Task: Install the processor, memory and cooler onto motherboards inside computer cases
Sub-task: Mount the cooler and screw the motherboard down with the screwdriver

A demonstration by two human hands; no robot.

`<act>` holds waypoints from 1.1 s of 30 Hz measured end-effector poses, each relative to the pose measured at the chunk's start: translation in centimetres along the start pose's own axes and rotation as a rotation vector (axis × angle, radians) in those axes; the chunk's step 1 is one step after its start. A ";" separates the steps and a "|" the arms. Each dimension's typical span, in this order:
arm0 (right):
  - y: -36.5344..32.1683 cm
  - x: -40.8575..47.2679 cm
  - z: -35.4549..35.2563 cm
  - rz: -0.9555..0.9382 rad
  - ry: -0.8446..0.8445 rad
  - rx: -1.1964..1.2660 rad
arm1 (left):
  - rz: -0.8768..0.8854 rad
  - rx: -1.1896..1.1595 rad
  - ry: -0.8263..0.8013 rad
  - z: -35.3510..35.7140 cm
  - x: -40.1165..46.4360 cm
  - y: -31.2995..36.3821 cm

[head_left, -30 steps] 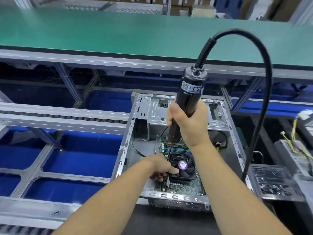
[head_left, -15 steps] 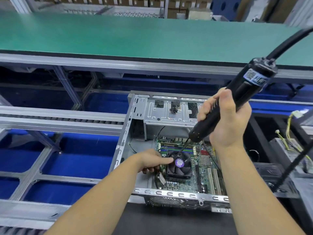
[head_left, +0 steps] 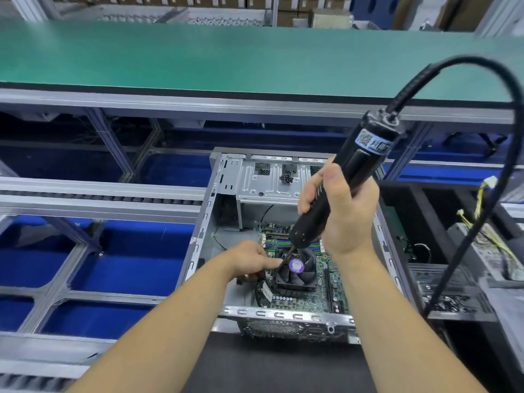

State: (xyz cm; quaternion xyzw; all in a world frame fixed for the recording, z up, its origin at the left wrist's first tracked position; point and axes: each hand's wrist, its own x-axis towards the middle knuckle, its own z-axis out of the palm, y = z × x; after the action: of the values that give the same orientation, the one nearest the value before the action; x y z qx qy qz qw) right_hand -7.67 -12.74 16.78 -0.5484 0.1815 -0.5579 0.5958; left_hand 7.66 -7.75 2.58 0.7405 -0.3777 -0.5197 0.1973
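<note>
Right hand (head_left: 344, 211) clenched around black corded electric screwdriver (head_left: 340, 191), angled so its bit meets the near-left corner of the black purple-labelled cooler fan (head_left: 296, 269). Left hand (head_left: 249, 260), below that grip, guides the bit; finger state unclear.

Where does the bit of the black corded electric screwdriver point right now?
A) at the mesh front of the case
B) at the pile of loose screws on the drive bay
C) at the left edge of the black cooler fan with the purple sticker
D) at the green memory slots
C: the right hand tilts the screwdriver so its bit meets the cooler fan at its left edge, beside the left hand fingertips.
</note>
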 end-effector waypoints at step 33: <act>1.2 0.0 0.4 0.017 -0.017 0.000 | -0.161 0.669 -0.029 -0.3 -0.5 -0.6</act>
State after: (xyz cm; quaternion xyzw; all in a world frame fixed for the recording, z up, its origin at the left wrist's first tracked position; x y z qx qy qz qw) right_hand -6.75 -12.82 15.94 -0.5518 0.1811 -0.5482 0.6019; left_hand 8.03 -7.00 2.62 0.7840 -0.4703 -0.3916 -0.1036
